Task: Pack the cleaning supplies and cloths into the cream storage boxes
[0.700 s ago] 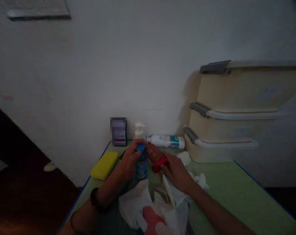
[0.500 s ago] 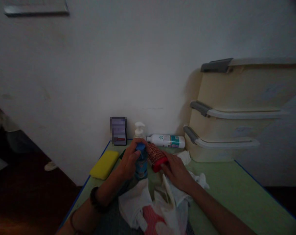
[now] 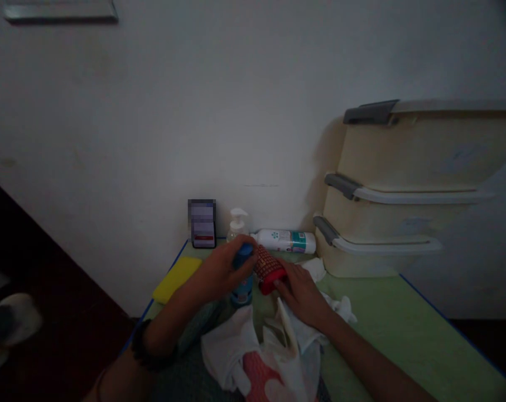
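Note:
A blue bottle (image 3: 241, 291) with a blue cap (image 3: 245, 250) stands upright on the table. My left hand (image 3: 230, 262) has its fingers and thumb closed round the cap. To the right of the bottle lies a red patterned pouch-like item (image 3: 270, 267) with a bright red end. My right hand (image 3: 300, 290) grips that end between thumb and fingers. Its exact kind I cannot make out. Below both hands spreads a crumpled white cloth (image 3: 230, 340) with a pink and red print.
Behind the bottle stand a pump bottle (image 3: 237, 220) and a propped phone (image 3: 203, 223). A white bottle (image 3: 286, 240) lies along the wall. A yellow sponge-like block (image 3: 175, 279) is at the left edge, stacked cream bins (image 3: 374, 220) at the right. The green table (image 3: 382, 329) has blue edging.
My left hand has turned about the cap, with its wrist swinging left and the back of the hand more in view. The right hand and red item stay put. A shoe shows at lower left.

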Motion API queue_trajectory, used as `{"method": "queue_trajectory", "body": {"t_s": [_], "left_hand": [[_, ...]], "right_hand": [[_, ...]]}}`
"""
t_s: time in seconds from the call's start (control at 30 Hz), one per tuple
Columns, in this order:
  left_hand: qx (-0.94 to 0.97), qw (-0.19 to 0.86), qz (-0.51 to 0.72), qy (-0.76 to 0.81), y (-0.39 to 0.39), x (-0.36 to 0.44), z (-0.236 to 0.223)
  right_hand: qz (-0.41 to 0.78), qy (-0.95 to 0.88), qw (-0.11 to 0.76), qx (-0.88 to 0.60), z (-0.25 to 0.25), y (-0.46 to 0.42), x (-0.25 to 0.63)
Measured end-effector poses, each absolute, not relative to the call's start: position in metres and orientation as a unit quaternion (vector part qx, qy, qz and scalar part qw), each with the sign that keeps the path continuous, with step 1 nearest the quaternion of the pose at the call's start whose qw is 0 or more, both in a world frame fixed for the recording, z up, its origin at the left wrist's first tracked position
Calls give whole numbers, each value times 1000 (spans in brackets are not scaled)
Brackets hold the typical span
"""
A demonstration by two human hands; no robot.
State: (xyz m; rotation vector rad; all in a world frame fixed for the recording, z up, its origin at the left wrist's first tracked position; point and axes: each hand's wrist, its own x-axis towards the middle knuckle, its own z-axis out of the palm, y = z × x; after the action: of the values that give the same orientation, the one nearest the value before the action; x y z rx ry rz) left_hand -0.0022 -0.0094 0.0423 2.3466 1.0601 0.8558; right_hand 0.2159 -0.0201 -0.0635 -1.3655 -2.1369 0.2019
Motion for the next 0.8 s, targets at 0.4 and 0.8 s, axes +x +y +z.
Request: {"method": "queue_trajectory", "body": {"t_s": [0.4, 0.8], "left_hand": [[904, 19, 213, 371, -20, -30, 78], [903, 15, 207, 376, -17, -28, 79]], "right_hand": [[75, -804, 298, -509, -65, -19, 217], [65, -800, 296, -518, -65, -20, 217]]}}
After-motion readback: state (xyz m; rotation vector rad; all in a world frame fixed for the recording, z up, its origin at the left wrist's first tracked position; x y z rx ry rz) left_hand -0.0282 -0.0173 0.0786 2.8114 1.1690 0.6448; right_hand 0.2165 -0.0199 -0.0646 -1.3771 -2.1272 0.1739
